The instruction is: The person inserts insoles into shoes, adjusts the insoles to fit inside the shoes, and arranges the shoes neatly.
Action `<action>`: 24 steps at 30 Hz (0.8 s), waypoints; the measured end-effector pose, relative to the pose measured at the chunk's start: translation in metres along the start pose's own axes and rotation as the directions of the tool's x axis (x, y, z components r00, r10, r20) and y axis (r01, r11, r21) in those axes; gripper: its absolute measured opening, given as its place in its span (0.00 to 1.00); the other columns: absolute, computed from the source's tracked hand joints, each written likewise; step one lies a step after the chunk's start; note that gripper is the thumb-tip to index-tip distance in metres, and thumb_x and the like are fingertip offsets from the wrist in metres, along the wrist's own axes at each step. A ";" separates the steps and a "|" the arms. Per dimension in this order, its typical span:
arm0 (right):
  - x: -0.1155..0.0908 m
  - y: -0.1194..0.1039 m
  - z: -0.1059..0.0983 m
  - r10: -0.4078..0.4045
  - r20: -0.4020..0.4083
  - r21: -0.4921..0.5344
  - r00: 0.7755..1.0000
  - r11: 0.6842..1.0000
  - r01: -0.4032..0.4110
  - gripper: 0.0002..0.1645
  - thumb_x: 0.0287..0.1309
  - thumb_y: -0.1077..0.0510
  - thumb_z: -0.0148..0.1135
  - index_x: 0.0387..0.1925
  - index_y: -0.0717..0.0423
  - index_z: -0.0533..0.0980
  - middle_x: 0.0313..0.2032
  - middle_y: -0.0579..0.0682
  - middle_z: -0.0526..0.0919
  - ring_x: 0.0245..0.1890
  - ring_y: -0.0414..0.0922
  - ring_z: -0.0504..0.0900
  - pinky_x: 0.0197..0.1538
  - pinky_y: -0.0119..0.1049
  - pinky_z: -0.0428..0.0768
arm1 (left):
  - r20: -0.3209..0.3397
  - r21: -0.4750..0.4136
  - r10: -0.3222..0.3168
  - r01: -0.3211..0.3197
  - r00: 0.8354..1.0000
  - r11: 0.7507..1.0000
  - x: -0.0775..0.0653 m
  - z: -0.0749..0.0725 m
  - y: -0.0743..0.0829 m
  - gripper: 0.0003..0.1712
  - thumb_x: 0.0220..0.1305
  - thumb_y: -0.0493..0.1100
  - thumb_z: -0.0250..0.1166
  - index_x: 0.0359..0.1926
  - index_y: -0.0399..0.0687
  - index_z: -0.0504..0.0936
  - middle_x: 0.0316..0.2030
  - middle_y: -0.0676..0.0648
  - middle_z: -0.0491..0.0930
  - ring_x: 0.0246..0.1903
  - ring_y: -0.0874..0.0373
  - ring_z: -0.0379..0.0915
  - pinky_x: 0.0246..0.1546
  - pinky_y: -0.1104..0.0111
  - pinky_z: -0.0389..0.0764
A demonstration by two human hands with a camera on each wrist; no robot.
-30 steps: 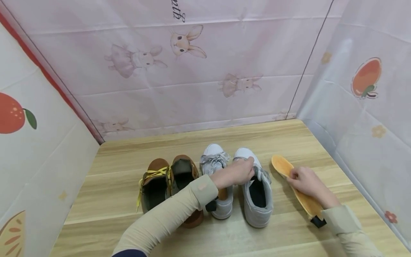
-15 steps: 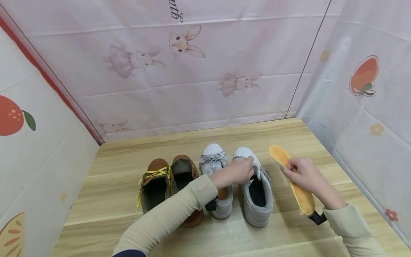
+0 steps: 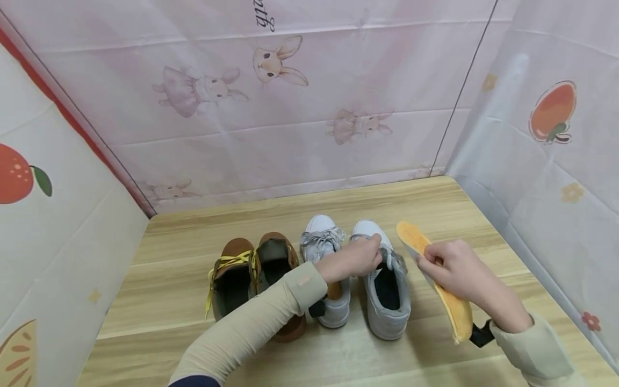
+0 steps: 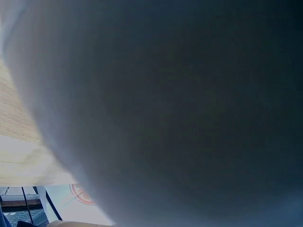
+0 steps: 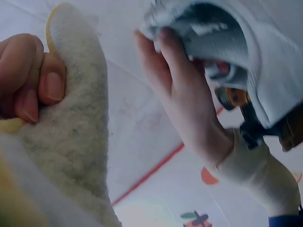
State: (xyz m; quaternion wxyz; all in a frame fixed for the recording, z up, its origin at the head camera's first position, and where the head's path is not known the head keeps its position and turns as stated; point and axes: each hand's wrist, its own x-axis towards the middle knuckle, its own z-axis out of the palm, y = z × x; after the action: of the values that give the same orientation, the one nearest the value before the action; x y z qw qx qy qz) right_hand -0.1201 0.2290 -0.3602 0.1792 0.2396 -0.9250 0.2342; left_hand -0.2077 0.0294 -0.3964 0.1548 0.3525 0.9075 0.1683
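Observation:
My right hand (image 3: 452, 269) pinches a fuzzy orange insole (image 3: 458, 317) above the table, just right of the shoes. In the right wrist view the curled fingers (image 5: 51, 85) press on the insole's edge, and its pale woolly underside (image 5: 80, 137) faces the camera. My left hand (image 3: 358, 259) reaches across and grips the tongue area of the right grey-white sneaker (image 3: 390, 322). That sneaker's dark inside shows. Beside it stands the other grey-white sneaker (image 3: 335, 316), with orange visible inside, partly hidden by my left arm. A blurred dark surface fills most of the left wrist view.
A pair of brown shoes, one with yellow laces (image 3: 234, 262), stands at the left, partly behind my left sleeve (image 3: 256, 317). All four sides of the work rest on a wooden table (image 3: 193, 231). Printed cloth walls (image 3: 300, 161) rise behind and at both sides.
My right hand has lifted the insole off the table and tilted it, drawing its far tip left towards the sneakers. The left hand keeps its grip in place.

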 end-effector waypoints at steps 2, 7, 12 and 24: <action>0.000 -0.006 -0.002 -0.015 0.023 0.010 1.000 1.000 0.015 0.25 0.52 0.63 0.62 0.10 0.39 0.62 0.11 0.30 0.58 0.12 0.27 0.58 0.16 0.23 0.59 | -0.007 0.016 0.010 -0.010 1.000 1.000 0.000 0.000 -0.001 0.07 0.71 0.43 0.45 0.44 0.45 0.65 0.23 0.49 0.69 0.15 0.60 0.68 0.14 0.72 0.70; -0.002 -0.018 -0.006 -0.012 0.109 0.034 0.994 0.999 0.008 0.26 0.52 0.63 0.61 0.09 0.39 0.61 0.10 0.28 0.57 0.11 0.26 0.57 0.15 0.22 0.58 | -0.031 0.058 0.041 -0.039 0.999 0.998 0.002 0.001 -0.003 0.06 0.71 0.42 0.46 0.43 0.45 0.66 0.23 0.50 0.69 0.18 0.60 0.68 0.17 0.73 0.69; -0.006 -0.031 -0.010 -0.016 0.203 0.056 0.979 0.998 0.005 0.26 0.51 0.63 0.61 0.08 0.38 0.62 0.10 0.26 0.56 0.10 0.25 0.57 0.14 0.22 0.58 | -0.038 0.045 0.039 -0.037 0.999 0.998 0.002 0.002 -0.003 0.06 0.70 0.42 0.47 0.43 0.45 0.66 0.23 0.50 0.69 0.17 0.61 0.68 0.16 0.74 0.69; -0.013 -0.043 -0.001 -0.105 0.327 0.172 0.939 0.984 0.050 0.26 0.53 0.63 0.61 0.08 0.42 0.61 0.12 0.27 0.53 0.12 0.23 0.53 0.15 0.21 0.58 | -0.055 0.009 0.079 -0.079 0.995 0.997 -0.002 0.000 -0.002 0.04 0.69 0.40 0.48 0.41 0.44 0.67 0.22 0.51 0.67 0.16 0.62 0.65 0.15 0.75 0.67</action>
State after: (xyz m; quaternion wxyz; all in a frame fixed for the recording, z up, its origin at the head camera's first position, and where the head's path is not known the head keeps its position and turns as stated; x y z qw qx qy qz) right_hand -0.0869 0.2010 -0.3501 0.0088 0.3259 -0.9098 0.2570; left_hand -0.2075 0.0266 -0.3969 0.1217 0.3838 0.8973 0.1809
